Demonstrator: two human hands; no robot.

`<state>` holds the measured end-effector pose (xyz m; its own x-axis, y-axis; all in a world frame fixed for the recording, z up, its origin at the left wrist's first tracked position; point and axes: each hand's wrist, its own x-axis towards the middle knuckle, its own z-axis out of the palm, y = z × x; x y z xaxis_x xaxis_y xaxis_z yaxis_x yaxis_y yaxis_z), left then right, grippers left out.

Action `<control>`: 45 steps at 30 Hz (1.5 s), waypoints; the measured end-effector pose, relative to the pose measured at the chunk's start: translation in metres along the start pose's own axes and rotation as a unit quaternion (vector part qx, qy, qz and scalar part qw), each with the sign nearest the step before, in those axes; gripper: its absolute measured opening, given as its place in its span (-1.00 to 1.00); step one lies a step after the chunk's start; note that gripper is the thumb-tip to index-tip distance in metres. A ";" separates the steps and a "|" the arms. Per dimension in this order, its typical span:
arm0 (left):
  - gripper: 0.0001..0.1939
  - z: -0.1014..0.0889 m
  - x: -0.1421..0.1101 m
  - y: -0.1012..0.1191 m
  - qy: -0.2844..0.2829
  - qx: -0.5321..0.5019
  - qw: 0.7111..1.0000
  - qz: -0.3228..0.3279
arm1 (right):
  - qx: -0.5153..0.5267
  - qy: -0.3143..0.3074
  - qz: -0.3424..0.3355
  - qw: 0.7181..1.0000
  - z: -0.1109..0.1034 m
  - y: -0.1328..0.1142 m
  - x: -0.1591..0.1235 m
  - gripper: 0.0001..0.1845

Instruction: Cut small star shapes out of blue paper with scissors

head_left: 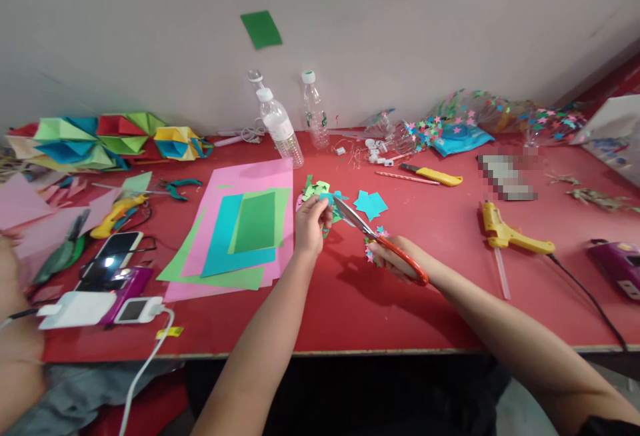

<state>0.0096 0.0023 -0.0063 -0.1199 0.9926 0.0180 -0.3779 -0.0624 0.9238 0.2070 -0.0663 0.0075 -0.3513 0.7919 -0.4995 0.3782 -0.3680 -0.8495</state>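
My left hand [311,223] pinches a small piece of blue paper [327,199] above the middle of the red table. In my right hand [400,256] are red-handled scissors [356,217], their blades pointing left with the tips at that paper. A pile of green paper scraps [315,188] lies just behind my left hand. To the right of the blades rests a blue paper star [371,205]. Several tiny coloured stars [370,249] lie beside and partly under my right hand.
Coloured paper sheets [257,223] lie stacked at left. Plastic bottles [284,133] stand at the back. A yellow cutter [440,176] and a yellow glue gun [515,235] with its cord lie at right. Phones, a power strip and another person's arm [20,309] occupy the left.
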 end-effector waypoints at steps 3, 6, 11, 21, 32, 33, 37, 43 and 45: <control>-0.74 0.000 0.000 0.001 0.021 -0.001 1.000 0.015 | 0.006 -0.008 0.008 1.000 0.001 0.000 0.001 -0.42; -0.73 0.001 0.000 0.000 -0.002 -0.001 1.000 0.012 | -0.004 0.007 0.007 1.000 0.002 -0.001 0.002 -0.41; -0.74 0.003 -0.002 -0.002 -0.056 0.008 0.998 -0.019 | -0.012 0.027 -0.003 1.000 0.003 0.000 0.003 -0.37; -0.82 0.000 0.002 -0.003 0.000 -0.014 1.000 0.017 | -0.017 0.012 0.009 1.000 0.004 -0.002 0.000 -0.39; -0.79 -0.001 -0.001 -0.007 -0.008 0.066 0.996 0.054 | -0.041 -0.016 -0.019 0.999 0.001 -0.003 -0.004 -0.39; -0.79 -0.001 -0.001 -0.007 -0.010 0.067 0.996 0.054 | -0.042 -0.014 -0.019 0.999 0.002 -0.004 -0.004 -0.39; -0.78 -0.001 -0.002 -0.007 -0.009 0.067 0.996 0.059 | -0.049 -0.006 -0.014 0.999 0.002 -0.008 -0.006 -0.39; -0.76 0.000 -0.002 -0.008 -0.002 0.070 0.996 0.064 | -0.048 -0.016 -0.027 0.998 0.000 -0.003 -0.005 -0.42; -0.75 0.000 -0.002 -0.009 -0.003 0.066 0.996 0.064 | -0.048 -0.021 -0.042 0.998 -0.001 0.001 -0.003 -0.42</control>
<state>0.0131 0.0004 -0.0151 -0.1541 0.9780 0.1408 -0.2356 -0.1747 0.9560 0.2097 -0.0685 0.0084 -0.4200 0.7959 -0.4360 0.4249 -0.2521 -0.8694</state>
